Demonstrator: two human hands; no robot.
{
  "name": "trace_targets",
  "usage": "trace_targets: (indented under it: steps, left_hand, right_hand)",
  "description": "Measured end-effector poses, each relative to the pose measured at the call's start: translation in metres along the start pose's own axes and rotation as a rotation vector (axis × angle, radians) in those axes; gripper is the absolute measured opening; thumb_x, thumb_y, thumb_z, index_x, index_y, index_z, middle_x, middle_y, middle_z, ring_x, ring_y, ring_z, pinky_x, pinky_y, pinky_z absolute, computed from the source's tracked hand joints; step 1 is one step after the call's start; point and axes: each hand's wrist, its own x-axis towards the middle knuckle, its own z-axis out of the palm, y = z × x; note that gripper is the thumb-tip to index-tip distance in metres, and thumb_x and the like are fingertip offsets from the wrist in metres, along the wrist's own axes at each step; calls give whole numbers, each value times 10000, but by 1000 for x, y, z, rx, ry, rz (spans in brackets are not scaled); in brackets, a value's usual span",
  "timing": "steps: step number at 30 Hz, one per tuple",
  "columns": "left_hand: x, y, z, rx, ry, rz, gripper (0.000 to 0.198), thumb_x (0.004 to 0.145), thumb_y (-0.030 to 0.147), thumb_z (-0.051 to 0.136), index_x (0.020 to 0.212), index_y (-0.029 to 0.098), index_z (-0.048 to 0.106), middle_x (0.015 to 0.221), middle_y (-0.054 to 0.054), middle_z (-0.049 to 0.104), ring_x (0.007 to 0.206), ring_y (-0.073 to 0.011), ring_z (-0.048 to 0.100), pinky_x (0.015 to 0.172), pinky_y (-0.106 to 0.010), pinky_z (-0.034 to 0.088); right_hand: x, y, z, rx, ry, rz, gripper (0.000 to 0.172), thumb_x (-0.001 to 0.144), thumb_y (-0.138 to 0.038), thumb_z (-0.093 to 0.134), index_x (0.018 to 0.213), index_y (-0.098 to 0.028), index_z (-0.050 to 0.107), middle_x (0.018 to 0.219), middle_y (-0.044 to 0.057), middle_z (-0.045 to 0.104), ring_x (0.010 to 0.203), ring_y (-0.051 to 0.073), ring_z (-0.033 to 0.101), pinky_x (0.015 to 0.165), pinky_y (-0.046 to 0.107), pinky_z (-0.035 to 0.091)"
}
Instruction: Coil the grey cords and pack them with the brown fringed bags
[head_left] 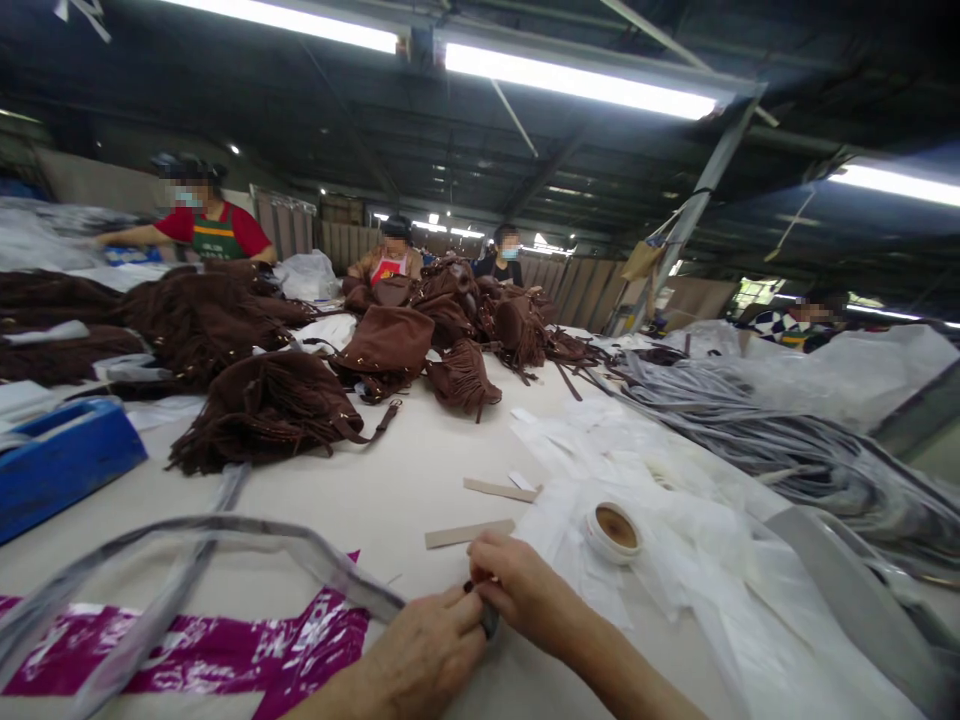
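Observation:
My left hand (pixel 435 645) is closed around the end of a long grey strap (pixel 262 530) that looks covered in clear plastic. The strap loops away to the left over the table. Fingertips of my right hand (pixel 517 585) are pinched together against the left fingers, at the strap's end. A small dark bit shows between the hands; what the right fingers grip is hidden. Just beyond them lies a beige strip (pixel 469 534), with a second beige strip (pixel 499 489) farther off. Right of the hands sits a white roll of tape (pixel 613 532) with a brown core.
Purple printed tape (pixel 187 650) crosses the table at left, near a blue tape dispenser (pixel 71 465). Brown fringed bags (pixel 270 410) are heaped at the back. White plastic sheets (pixel 675 560) and a pile of grey straps (pixel 757 430) lie right. Several people work beyond.

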Motion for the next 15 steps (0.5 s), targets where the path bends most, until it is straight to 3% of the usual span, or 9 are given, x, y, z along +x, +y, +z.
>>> trace_targets:
  steps: [4, 10, 12, 15]
  left_hand:
    - [-1, -1, 7, -34, -10, -59, 57, 860, 164, 622, 861, 159, 566, 896, -4, 607, 797, -159, 543, 684, -258, 481]
    - [-1, 5, 7, -45, 20, -36, 36, 872, 131, 576, 905, 142, 588, 941, -33, 619, 851, -172, 561, 779, -271, 517]
    - [-1, 8, 6, -29, 19, -23, 111, 877, 112, 548, 979, 124, 591, 1007, -54, 617, 908, -182, 569, 850, -285, 514]
    - [0, 10, 6, 20, -34, -26, 183, 874, 80, 511, 1041, 99, 582, 1058, -82, 611, 923, -204, 585, 843, -315, 530]
  right_hand:
    - [-17, -6, -1, 57, 97, 163, 168, 815, -98, 494, 700, -169, 594, 840, 43, 607, 814, 163, 563, 724, 255, 404]
    - [-5, -12, -2, 58, -79, 379, 442, 909, -315, 385, 578, -155, 631, 581, 32, 598, 603, 153, 545, 575, 261, 346]
    - [4, -18, -4, -18, -88, 445, 472, 891, -395, 411, 575, -152, 663, 574, 53, 619, 591, 166, 546, 558, 274, 334]
    - [13, -24, -7, -120, -124, 516, 346, 779, -384, 557, 550, -154, 678, 553, 60, 622, 575, 174, 533, 525, 275, 309]
